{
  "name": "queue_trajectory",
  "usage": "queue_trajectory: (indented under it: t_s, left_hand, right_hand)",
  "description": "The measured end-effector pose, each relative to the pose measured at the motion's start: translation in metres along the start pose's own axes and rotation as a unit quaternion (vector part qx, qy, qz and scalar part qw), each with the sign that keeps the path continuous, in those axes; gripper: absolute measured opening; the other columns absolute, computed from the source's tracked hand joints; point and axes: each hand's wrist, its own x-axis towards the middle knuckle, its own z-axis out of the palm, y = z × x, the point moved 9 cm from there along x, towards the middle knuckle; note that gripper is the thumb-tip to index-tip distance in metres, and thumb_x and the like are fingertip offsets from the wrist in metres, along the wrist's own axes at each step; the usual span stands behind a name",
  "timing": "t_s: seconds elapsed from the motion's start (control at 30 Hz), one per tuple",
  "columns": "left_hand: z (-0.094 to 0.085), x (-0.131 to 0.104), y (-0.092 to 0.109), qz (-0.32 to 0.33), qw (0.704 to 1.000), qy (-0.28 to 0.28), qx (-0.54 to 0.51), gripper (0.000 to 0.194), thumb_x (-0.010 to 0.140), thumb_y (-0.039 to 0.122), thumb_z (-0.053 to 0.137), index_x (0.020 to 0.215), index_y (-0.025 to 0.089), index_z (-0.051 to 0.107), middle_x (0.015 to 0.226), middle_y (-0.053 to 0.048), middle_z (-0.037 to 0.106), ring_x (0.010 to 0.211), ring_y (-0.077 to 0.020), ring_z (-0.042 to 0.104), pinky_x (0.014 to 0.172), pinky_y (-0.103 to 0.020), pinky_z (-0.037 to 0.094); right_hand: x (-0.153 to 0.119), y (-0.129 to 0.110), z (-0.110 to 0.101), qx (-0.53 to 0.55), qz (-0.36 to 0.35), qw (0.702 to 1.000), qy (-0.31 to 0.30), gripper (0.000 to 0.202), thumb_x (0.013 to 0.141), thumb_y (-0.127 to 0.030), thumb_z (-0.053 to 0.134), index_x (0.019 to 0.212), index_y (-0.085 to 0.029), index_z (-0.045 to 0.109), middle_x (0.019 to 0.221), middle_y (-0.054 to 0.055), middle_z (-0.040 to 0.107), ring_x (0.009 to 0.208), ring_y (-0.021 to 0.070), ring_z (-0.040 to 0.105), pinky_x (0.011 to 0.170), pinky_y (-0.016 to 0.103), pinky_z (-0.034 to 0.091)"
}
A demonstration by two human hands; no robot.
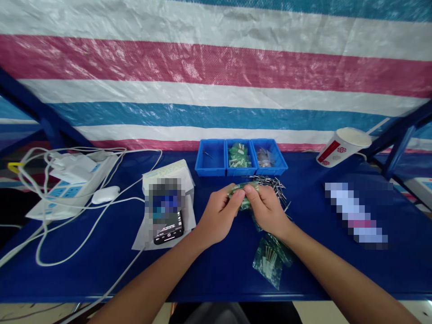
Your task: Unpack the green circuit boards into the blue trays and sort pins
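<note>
Both of my hands meet over the middle of the blue table, thumbs side by side. Between them is a green-tinted plastic bag (245,203), pinched by my left hand (218,213) and my right hand (268,209); its contents are mostly hidden. Loose metal screws (273,183) lie in a pile just behind my right hand. Nearer the table's front, a clear greenish bag (268,263) holds several screws and white plugs. More such bags lie partly under my right forearm.
Three joined blue bins stand behind the hands: the left bin (211,171) with a screw, the others with bagged pieces (239,155) and small parts (265,157). Left are a phone (168,227) on paper, a power strip (65,193) and cables; right, a paper cup (342,148) with a straw.
</note>
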Motion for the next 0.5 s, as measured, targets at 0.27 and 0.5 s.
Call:
queue_trajectory:
  t_s: [0.27,0.5]
  left_hand:
    - [-0.0001,-0.0003,-0.0040,-0.012,1.000,0.000,-0.005,0.045,0.102,0.049,0.044,0.069,0.019,0.047,0.061,0.004,0.044,0.054,-0.0103,0.043,0.055,-0.027,0.034]
    - [-0.0005,-0.0004,-0.0061,-0.026,1.000,0.004,-0.004,0.045,0.100,0.053,0.045,0.070,0.019,0.048,0.059,0.003,0.044,0.054,-0.0112,0.043,0.053,-0.027,0.034]
  right_hand:
    - [-0.0003,0.0019,-0.0018,-0.007,0.000,1.000,0.001,0.049,0.106,-0.036,0.039,0.065,-0.019,0.059,0.057,-0.003,0.053,0.051,0.0099,0.045,0.056,0.024,0.038]
    - [0.0000,0.0015,-0.0042,-0.019,0.002,1.000,0.005,0.048,0.106,-0.037,0.041,0.063,-0.020,0.056,0.057,-0.003,0.054,0.051,0.0108,0.045,0.055,0.025,0.037]
